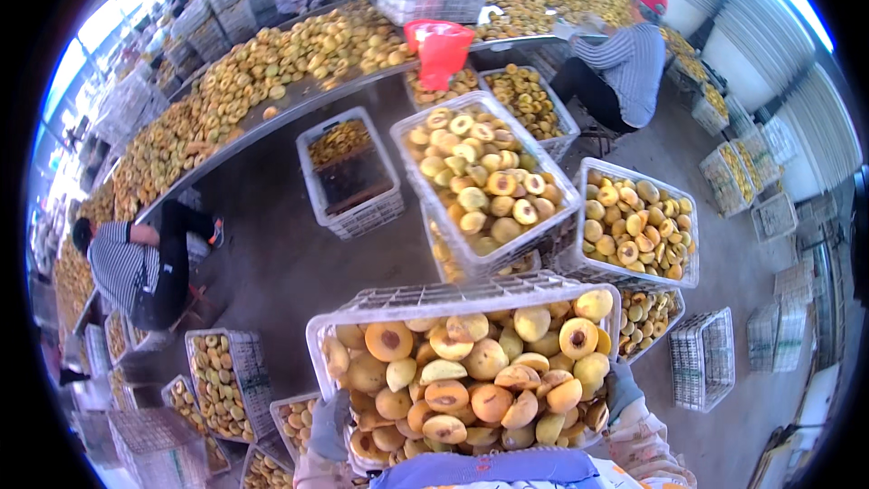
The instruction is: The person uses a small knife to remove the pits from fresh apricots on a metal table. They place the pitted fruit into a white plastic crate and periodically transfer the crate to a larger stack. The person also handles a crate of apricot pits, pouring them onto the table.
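Note:
A white plastic crate point(319, 330), heaped with yellow stone fruit halves point(489, 358), is held in front of my body. Some of the halves show brown pit hollows. My left hand point(330, 417), in a grey glove, grips the crate's left side. On the opposite side my right hand point(623, 389), gloved in grey too, holds the crate, its fingers partly hidden by the wall. Just beyond, a second full crate point(552, 240) rests tilted on top of other fruit crates.
Another full crate point(690, 217) stands on a stack at the right, near an empty grey crate point(704, 362). A partly filled crate point(394, 204) is on the floor ahead. A long curved table point(299, 109) bears fruit. Seated people point(625, 72) work along it. More fruit crates point(258, 380) stand left.

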Available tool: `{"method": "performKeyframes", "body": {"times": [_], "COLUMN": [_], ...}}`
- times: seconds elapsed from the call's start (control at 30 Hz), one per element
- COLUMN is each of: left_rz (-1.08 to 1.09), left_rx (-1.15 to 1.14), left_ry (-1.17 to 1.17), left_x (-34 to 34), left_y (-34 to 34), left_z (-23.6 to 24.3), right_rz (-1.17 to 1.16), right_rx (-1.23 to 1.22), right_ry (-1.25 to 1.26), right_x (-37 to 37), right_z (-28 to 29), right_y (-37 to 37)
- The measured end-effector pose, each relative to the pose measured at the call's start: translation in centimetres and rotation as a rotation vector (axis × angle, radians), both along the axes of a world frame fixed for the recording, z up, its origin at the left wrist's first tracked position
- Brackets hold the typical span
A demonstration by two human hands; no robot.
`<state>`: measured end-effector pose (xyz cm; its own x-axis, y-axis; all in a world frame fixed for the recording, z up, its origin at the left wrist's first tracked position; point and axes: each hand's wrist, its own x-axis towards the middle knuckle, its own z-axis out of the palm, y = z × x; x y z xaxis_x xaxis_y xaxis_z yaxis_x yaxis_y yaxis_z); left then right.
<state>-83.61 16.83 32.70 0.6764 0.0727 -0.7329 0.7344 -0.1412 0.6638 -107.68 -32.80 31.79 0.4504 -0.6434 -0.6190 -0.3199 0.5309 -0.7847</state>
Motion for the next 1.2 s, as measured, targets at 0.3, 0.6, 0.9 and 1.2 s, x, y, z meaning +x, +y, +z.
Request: {"method": "performKeyframes", "body": {"times": [0.3,0.6,0.9,1.2], "left_rz": [0.191,0.143,0.127,0.121], "left_rx": [-0.132,0.025,0.0,0.009], "left_ry": [0.026,0.074,-0.003,0.021], "left_x": [5.3,7.7,7.0,5.2], "left_y": [8.8,8.6,8.8,8.8], "left_z": [2.6,4.7,7.3,8.2], "right_rz": [0.174,0.106,0.15,0.157], "right_rx": [-0.01,0.07,0.028,0.081], "right_ry": [0.155,0.147,0.227,0.143], "right_x": [12.8,14.9,15.4,14.8], "right_z": [2.2,4.2,5.4,2.9], "right_y": [5.4,7.3,7.3,7.9]}}
